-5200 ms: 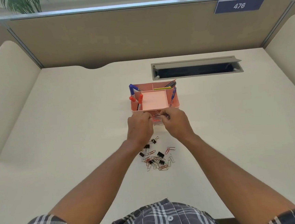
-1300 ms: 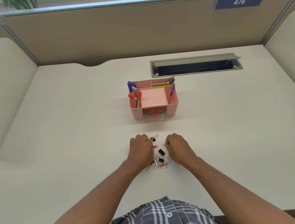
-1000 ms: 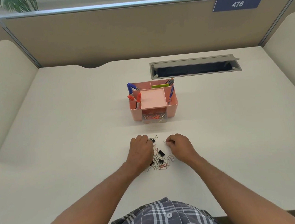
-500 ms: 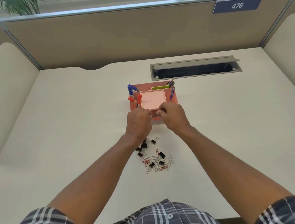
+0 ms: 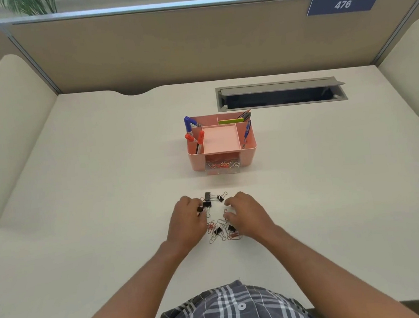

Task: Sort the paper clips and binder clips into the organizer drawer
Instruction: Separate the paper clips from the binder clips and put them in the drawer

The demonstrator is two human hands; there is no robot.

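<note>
A pink desk organizer (image 5: 249, 152) stands mid-desk. Its clear drawer (image 5: 222, 169) is pulled out at the front and holds red and silver paper clips. Nearer me lies a loose pile of paper clips (image 5: 221, 231) mixed with black binder clips (image 5: 208, 196). My left hand (image 5: 187, 221) rests on the pile's left side, fingertips touching a black binder clip (image 5: 206, 204). My right hand (image 5: 248, 213) hovers over the pile's right side with fingers spread and curled. Part of the pile is hidden under both hands.
The organizer's upper compartments hold several pens and markers (image 5: 199, 139) and a green pad (image 5: 226, 121). A grey cable hatch (image 5: 281, 94) is set into the desk behind it. Beige partition walls (image 5: 168, 48) enclose the desk on three sides.
Half a second ago both hands were up at the organizer drawer. They have since come back toward me and now sit over the clip pile.
</note>
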